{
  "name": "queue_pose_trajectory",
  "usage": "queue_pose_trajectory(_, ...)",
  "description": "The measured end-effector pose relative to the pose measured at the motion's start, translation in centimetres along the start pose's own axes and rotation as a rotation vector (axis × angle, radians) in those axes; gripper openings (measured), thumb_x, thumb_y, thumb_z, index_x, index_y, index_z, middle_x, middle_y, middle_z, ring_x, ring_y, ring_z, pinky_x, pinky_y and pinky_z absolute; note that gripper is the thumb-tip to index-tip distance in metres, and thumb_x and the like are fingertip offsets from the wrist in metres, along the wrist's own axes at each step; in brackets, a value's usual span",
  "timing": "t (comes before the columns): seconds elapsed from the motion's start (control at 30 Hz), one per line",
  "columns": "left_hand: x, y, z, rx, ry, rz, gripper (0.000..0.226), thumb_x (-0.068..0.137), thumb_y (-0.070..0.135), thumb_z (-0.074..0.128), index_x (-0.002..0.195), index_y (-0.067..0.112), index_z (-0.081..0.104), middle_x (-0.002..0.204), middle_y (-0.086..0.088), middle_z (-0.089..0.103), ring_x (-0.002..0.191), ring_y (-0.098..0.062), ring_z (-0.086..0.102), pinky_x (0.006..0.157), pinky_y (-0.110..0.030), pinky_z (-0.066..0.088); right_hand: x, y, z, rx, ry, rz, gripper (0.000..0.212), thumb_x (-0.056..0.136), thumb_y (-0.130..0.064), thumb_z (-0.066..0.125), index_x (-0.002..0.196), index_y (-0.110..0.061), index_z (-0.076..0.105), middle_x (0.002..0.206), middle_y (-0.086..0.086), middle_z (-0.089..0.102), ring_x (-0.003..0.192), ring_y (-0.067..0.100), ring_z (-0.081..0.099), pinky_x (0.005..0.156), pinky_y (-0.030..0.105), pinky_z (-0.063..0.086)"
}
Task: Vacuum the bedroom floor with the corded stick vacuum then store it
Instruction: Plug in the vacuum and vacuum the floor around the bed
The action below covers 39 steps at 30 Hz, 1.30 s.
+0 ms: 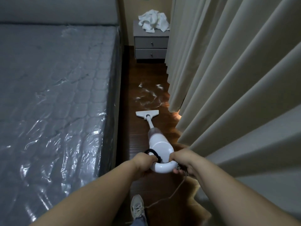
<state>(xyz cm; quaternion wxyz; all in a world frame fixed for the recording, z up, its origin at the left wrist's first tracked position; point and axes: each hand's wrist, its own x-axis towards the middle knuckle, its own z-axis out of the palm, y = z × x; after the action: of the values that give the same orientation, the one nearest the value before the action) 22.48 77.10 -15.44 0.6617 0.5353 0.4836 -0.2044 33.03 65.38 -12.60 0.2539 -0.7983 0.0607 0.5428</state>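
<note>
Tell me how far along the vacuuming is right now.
Mid-job. Both hands, left hand and right hand, grip the vacuum handle; the floor head sits just short of white debris on the wood floor. Nearer boards look debris-free. Left: that patch, the strip up to the nightstand, then storage.

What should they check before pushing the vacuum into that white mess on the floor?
1. Both hands on the handle: left hand and right hand grip it. Ok.
2. Floor head flat on the floor: ok.
3. White mess straight ahead of the head: ok.
4. Cord clear of feet: not ok, it trails to the shoe.
5. Curtain hem clear of the path: cannot tell.
</note>
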Motion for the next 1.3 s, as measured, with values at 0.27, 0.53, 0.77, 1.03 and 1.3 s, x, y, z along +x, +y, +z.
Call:
queue_pose_trajectory(0.27,3.4,4.7,-4.4,0.041,-0.014,0.008,0.03,0.094,0.015,0.054,0.12,0.0,0.054,0.083,-0.013,0.058,0.058,-0.021,0.057,0.037,-0.02,0.044,2.7,-6.2,0.7,0.067,0.035,0.01,0.033,0.083,-0.011,0.051,0.114,-0.001,0.055,0.071,0.016,0.06,0.041,0.015,0.051,0.034,0.015,0.034)
queue_pose_trajectory(0.53,5.4,6.4,-6.8,0.034,-0.014,0.012,0.032,0.093,0.016,0.056,0.12,0.0,0.055,0.084,-0.011,0.059,0.067,-0.02,0.058,0.051,-0.027,0.046,3.6,-9.3,1.5,0.078,0.044,0.033,0.029,0.087,-0.013,0.051,0.113,-0.001,0.054,0.069,0.014,0.058,0.031,0.011,0.051,0.032,0.013,0.034)
queue_pose_trajectory(0.77,3.9,4.8,-7.4,0.043,-0.025,-0.004,0.032,0.092,0.014,0.056,0.121,0.001,0.053,0.086,-0.011,0.059,0.067,-0.02,0.058,0.045,-0.025,0.045,2.1,-8.3,3.0,0.032,0.034,0.013,0.029,0.086,-0.01,0.049,0.113,0.001,0.054,0.064,0.014,0.057,0.028,0.011,0.05,0.032,0.012,0.033)
queue_pose_trajectory(1.03,-0.5,-1.0,-5.4,-0.026,-0.028,0.008,0.022,0.092,0.013,0.056,0.112,0.005,0.052,0.09,-0.012,0.06,0.073,-0.022,0.06,0.051,-0.026,0.049,-1.4,-3.1,4.5,-0.067,0.041,0.025,0.03,0.083,-0.01,0.049,0.112,-0.003,0.051,0.073,0.013,0.06,0.035,0.012,0.053,0.035,0.015,0.037)
queue_pose_trajectory(1.3,-4.7,-8.9,-1.7,0.012,-0.031,-0.059,0.011,0.091,0.013,0.056,0.1,0.007,0.054,0.087,-0.014,0.059,0.071,-0.023,0.06,0.055,-0.029,0.05,-5.1,5.6,6.4,-0.108,-0.027,0.012,0.036,0.084,-0.009,0.047,0.119,0.0,0.049,0.067,0.012,0.057,0.03,0.011,0.049,0.033,0.013,0.033)
